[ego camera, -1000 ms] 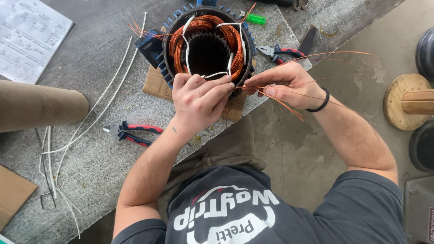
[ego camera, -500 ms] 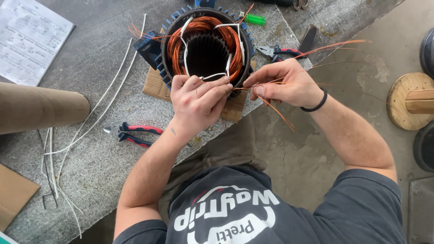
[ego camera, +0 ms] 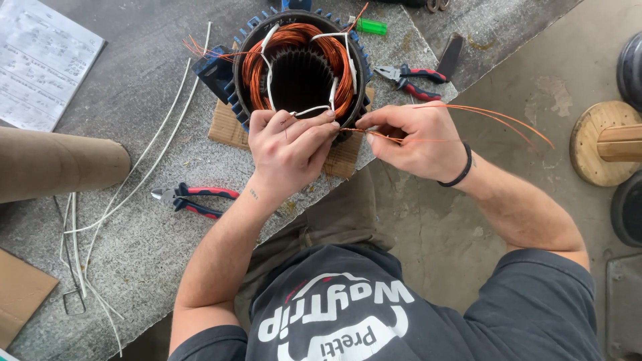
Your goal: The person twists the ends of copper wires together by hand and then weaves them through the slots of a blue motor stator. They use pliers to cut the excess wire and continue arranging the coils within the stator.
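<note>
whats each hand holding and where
Right hand pinches thin copper wires near their stator end. Left hand presses on the stator rim's winding; its grip is unclear.

motor stator [ego camera: 301,67] on cardboard [ego camera: 224,127] on the table [ego camera: 134,87], pliers [ego camera: 190,199] left, second pliers [ego camera: 409,77] right

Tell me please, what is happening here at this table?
A person works on a motor stator wound with copper coils, standing on cardboard on a stone table. The left hand grips its near rim, and the right hand pinches thin copper wires leading from it. Red-handled pliers lie beside the left forearm.
</note>
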